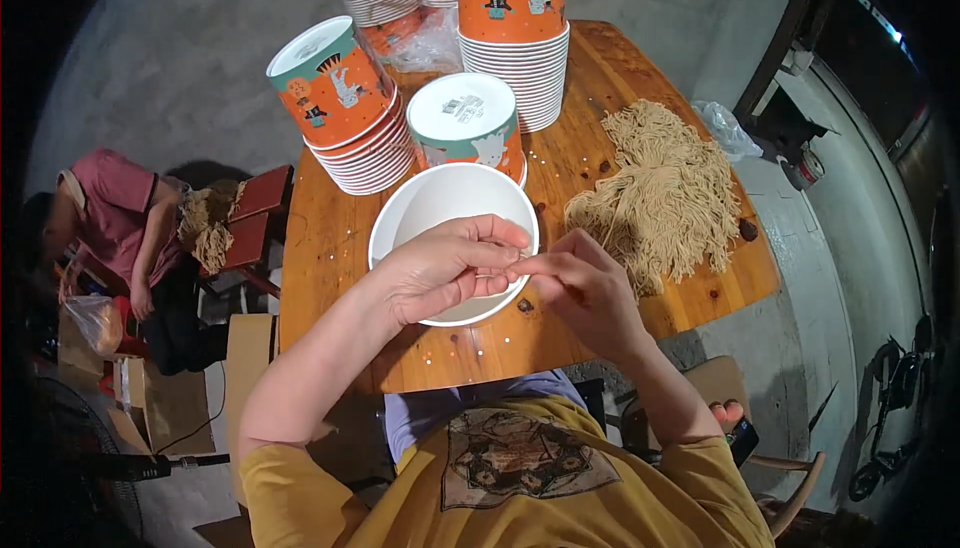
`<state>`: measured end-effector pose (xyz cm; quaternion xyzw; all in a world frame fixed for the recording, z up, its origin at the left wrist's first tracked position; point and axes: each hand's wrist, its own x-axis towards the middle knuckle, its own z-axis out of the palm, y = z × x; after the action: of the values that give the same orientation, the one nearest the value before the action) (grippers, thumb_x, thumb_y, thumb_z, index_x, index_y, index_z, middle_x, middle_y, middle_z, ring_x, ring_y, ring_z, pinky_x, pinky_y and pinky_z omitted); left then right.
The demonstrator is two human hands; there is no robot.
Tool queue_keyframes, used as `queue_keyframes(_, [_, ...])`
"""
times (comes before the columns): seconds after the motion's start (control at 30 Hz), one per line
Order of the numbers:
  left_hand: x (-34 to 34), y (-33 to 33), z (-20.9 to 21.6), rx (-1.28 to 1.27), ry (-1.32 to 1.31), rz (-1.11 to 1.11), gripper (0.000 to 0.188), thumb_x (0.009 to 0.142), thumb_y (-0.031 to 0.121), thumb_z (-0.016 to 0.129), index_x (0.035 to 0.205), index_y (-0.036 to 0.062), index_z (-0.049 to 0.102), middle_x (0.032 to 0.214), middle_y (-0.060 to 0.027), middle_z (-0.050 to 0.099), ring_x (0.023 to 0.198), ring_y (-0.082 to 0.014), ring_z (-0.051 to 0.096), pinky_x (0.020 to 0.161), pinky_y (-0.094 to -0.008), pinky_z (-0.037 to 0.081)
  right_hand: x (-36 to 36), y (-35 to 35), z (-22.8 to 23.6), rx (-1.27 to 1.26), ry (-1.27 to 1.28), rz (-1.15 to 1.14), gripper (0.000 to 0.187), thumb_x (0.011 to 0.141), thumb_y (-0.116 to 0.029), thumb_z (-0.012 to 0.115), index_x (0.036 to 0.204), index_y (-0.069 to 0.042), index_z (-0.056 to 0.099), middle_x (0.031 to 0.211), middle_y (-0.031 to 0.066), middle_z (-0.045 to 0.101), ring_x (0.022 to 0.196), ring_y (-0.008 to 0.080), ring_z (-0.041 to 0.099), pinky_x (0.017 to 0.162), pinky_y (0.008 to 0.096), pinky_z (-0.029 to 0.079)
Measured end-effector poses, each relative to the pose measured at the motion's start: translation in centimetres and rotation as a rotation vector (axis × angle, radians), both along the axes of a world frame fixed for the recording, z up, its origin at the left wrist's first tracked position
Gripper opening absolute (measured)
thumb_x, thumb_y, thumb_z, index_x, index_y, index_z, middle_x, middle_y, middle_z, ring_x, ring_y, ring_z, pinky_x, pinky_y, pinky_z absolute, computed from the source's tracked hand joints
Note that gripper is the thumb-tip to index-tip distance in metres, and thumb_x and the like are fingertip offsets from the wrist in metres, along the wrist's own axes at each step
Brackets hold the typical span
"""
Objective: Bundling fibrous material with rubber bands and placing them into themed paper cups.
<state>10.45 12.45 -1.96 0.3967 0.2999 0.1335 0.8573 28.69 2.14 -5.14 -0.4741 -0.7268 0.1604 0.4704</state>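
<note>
A white paper bucket (440, 196) stands in front of me on the table with its mouth facing up. Over its right side my left hand (445, 266) is closed, fingertips pinched together. My right hand (588, 293) meets it there, thumb and finger also in a pinch. Whatever is between the fingertips is too small to make out. Just beyond my right hand lies a large loose heap of beige cords (665, 193). Behind the open bucket, another orange and green printed bucket (465, 118) stands upside down.
Nested upside-down bucket stacks stand at the table's (590, 338) back left (345, 98) and back centre (513, 48). Small white specks dot the wood. A clear plastic bag (728, 131) lies off the right edge. At left, another person (120, 213) sits near a red stool (262, 213).
</note>
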Motion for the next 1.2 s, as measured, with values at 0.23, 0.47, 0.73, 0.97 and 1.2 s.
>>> queue_keyframes(0.23, [0.3,-1.0,0.9,0.161,0.043,0.004,0.02,0.086,-0.002,0.059,0.105,0.0009,0.054,0.094,-0.005,0.058,0.081,-0.0097,0.057,0.074,-0.0212,0.05,-0.1,0.3,-0.4,-0.275,0.423,-0.022,0.013,0.085,-0.004,0.062,0.097,-0.002,0.057,0.078,-0.0024,0.05,0.062,0.0017,0.042,0.056,0.0199,0.037])
queue_keyframes(0.47, [0.7,-1.9,-0.1,0.55,0.109,0.054,0.023,0.084,-0.002,0.058,0.104,0.0026,0.05,0.091,-0.0031,0.053,0.081,-0.0103,0.054,0.075,-0.0234,0.046,-0.9,0.5,0.6,-0.051,0.064,-0.202,0.013,0.077,-0.006,0.069,0.083,-0.001,0.059,0.076,0.0044,0.055,0.063,0.0118,0.054,0.058,0.0247,0.045])
queue_keyframes(0.73, [-0.1,-2.5,0.0,1.092,0.285,0.085,0.023,0.086,0.0,0.054,0.109,0.0042,0.053,0.094,-0.0037,0.052,0.085,-0.0124,0.052,0.079,-0.027,0.045,-1.2,0.8,0.4,-0.09,0.081,-0.201,0.012,0.077,-0.004,0.067,0.081,-0.001,0.057,0.076,0.0051,0.057,0.065,0.0125,0.057,0.06,0.0243,0.047])
queue_keyframes(0.97, [0.5,-4.2,0.9,1.141,0.46,0.085,0.017,0.087,0.008,0.055,0.102,0.0012,0.059,0.087,-0.0095,0.053,0.074,-0.0201,0.054,0.072,-0.0327,0.045,-1.0,0.5,0.4,-0.153,0.05,-0.202,0.019,0.078,-0.012,0.069,0.088,-0.005,0.055,0.08,0.0066,0.055,0.067,0.0207,0.056,0.061,0.0311,0.047])
queue_keyframes(1.2, [1.1,-3.8,0.5,1.078,0.474,0.066,0.007,0.09,0.007,0.057,0.094,0.0015,0.058,0.081,-0.0036,0.06,0.074,-0.01,0.052,0.07,-0.0263,0.045,-1.1,0.4,0.7,-0.098,0.091,-0.213,0.013,0.077,-0.004,0.068,0.082,-0.001,0.056,0.072,0.0025,0.051,0.06,0.0103,0.043,0.054,0.0244,0.039])
